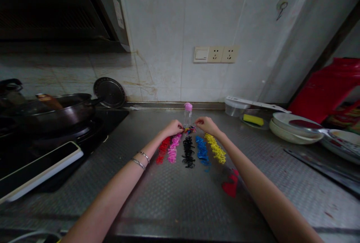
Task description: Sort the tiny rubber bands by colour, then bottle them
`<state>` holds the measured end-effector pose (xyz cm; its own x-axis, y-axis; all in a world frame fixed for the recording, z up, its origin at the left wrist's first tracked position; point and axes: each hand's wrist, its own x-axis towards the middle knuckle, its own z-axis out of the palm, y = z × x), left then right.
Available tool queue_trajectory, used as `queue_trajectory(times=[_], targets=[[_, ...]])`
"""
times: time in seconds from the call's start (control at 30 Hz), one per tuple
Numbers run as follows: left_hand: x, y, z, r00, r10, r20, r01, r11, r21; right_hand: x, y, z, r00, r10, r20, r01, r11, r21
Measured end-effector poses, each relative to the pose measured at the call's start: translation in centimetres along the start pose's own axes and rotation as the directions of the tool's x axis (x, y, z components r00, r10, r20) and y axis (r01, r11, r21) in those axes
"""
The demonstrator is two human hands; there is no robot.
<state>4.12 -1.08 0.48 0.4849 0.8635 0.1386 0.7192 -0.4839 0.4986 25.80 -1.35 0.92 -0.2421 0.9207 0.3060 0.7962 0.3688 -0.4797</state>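
My left hand [173, 127] is closed in a pinch at the left edge of a small mixed-colour heap of thin bands [189, 129]. Fingertips of my right hand [207, 124] are pressed together at the heap's right side. What either pinch holds is too small to tell. Nearer to me lie rows of small loops that look like elastic bands: red [163, 150], pink [174, 147], black [188, 153], blue [202, 150] and yellow [216, 148]. Just behind the heap stands a clear bottle with a pink cap [188, 113].
A red scrap [231, 185] lies by my right forearm. Leftward are a pan [64, 113] on the stove and a white-edged phone-like slab [42, 170]. Stacked bowls [292, 132], a yellow sponge [253, 120] and a plastic tub [236, 108] stand right.
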Motion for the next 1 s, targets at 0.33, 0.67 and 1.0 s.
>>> queue_trajectory(times=[0.33, 0.67, 1.0], targets=[[0.4, -0.1, -0.2, 0.998, -0.027, -0.049, 0.025, 0.999, -0.037, -0.4, 0.1, 0.0, 0.999, 0.04, 0.02, -0.038, 0.995, -0.09], [-2.5, 0.5, -3.9, 0.996, 0.047, 0.071, -0.035, 0.987, -0.154, -0.9, -0.5, 1.4, 0.987, 0.046, 0.154, 0.01, 0.94, -0.342], [-3.0, 0.0, -3.5, 0.966, 0.018, 0.258, 0.019, 0.99, -0.141, -1.1, -0.8, 1.5, 0.993, 0.071, 0.094, -0.036, 0.941, -0.335]])
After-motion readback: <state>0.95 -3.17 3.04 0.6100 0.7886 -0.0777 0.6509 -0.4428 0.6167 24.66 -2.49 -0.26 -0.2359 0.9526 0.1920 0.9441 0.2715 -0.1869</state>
